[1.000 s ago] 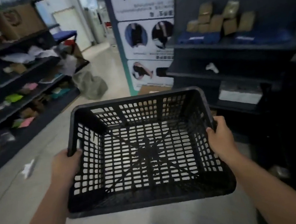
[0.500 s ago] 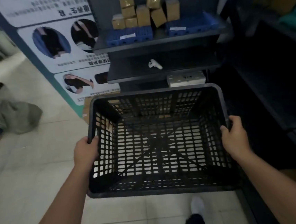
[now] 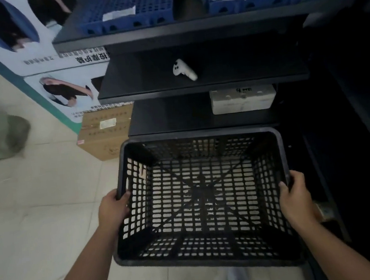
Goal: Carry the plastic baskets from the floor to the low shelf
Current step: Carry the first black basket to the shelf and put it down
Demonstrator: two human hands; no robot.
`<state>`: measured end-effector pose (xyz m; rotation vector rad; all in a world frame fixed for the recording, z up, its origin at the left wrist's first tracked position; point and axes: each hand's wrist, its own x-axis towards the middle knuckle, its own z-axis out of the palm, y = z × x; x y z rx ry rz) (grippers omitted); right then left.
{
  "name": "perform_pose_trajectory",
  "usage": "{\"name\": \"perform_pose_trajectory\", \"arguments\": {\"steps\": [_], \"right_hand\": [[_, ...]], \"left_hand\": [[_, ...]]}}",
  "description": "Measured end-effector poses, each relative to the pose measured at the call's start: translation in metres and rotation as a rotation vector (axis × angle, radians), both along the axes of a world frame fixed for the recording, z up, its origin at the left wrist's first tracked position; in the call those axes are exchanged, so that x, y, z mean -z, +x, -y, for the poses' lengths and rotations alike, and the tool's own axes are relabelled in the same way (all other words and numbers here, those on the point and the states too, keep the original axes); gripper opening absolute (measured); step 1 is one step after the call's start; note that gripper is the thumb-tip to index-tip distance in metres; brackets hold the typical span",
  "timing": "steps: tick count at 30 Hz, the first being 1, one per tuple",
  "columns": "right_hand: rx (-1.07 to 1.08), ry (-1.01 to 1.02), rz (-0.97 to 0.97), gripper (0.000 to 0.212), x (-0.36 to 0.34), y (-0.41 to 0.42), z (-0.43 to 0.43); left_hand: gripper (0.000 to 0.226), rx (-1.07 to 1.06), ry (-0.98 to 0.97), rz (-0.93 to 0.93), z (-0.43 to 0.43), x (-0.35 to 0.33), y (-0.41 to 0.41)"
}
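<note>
Now both hands grip basket rims before shelf.

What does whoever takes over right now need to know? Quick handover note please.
Left hand: shut on the left rim of the black plastic basket.
Right hand: shut on the right rim.
Basket: empty, held level in the air, just in front of the dark shelf unit.
Done: basket is off the floor and brought up to the shelves.
Left: set it on the low shelf; a white box takes up its right part. No other baskets in view.
</note>
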<state>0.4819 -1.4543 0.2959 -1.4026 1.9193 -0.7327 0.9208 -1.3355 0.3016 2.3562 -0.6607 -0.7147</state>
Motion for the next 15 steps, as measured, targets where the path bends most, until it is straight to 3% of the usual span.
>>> {"name": "perform_pose_trajectory", "arguments": {"steps": [15], "right_hand": [[0.050, 0.026, -0.033, 0.033, 0.342, 0.034, 0.123]], "left_hand": [[0.016, 0.012, 0.074, -0.010, 0.147, 0.343, 0.034]]}}
